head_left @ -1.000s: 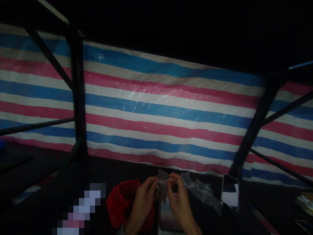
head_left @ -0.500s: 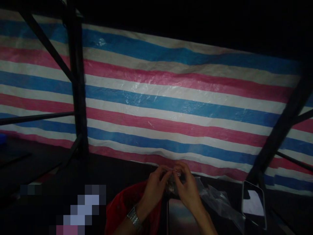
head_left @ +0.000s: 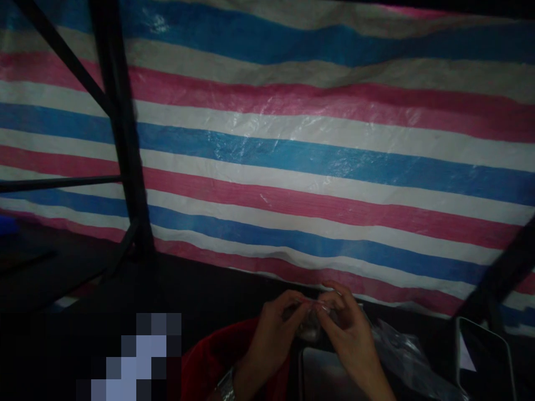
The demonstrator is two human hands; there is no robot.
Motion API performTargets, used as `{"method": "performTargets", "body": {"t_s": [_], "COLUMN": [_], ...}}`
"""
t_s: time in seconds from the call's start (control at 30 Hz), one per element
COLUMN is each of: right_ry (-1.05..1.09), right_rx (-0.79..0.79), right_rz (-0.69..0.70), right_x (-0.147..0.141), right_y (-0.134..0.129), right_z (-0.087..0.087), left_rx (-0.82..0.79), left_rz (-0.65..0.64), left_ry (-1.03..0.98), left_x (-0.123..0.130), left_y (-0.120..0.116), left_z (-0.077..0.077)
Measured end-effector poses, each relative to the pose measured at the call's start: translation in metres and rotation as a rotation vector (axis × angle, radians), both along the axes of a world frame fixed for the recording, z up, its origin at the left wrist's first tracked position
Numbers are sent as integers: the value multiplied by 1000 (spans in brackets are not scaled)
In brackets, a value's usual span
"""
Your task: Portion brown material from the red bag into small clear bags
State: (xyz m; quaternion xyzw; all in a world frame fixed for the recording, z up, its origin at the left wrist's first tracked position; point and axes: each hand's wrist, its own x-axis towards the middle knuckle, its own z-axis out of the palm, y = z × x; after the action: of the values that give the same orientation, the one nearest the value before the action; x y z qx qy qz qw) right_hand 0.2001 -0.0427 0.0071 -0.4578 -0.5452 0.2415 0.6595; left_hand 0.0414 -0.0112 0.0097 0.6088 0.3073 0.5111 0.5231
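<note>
Side by side at the lower middle, my left hand [head_left: 273, 337] and my right hand [head_left: 353, 337] pinch the top edge of a small clear plastic bag [head_left: 309, 328]. Thumbs and forefingers of both hands are closed on this edge, where a pinkish line shows. Something pale is inside the bag, but it is too dark to tell what. A metal-band watch [head_left: 227, 386] is on my left wrist. Beneath the hands lies a flat, dark-faced thing with rounded corners [head_left: 324, 370]. Loose clear plastic [head_left: 403, 351] lies right of my right hand.
A red container or bag [head_left: 217, 351] stands left of my left hand. At the far right is a phone-like device [head_left: 487, 362] with a pale patch. Striped plastic sheeting [head_left: 292, 189] hangs behind the dark surface, with a dark metal post [head_left: 121, 133] before it.
The view has tilted down and come closer, so the sheeting shows higher up. Both hands keep pinching the small bag, with the fingertips now drawn along its top edge.
</note>
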Motion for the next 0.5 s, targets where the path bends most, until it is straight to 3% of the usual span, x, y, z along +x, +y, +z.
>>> {"method": "performTargets", "body": {"t_s": [0.3, 0.5], "right_ry": [-16, -37], "right_rx": [-69, -49], "right_rz": [61, 64], "right_x": [2, -1], "right_y": [-9, -12], "right_z": [-1, -5], "left_rx": [-68, -111], "left_rz": [-46, -21], "left_ry": [-19, -39], "left_x": [-10, -8], "left_y": [-1, -4], "left_z": [-15, -16]}}
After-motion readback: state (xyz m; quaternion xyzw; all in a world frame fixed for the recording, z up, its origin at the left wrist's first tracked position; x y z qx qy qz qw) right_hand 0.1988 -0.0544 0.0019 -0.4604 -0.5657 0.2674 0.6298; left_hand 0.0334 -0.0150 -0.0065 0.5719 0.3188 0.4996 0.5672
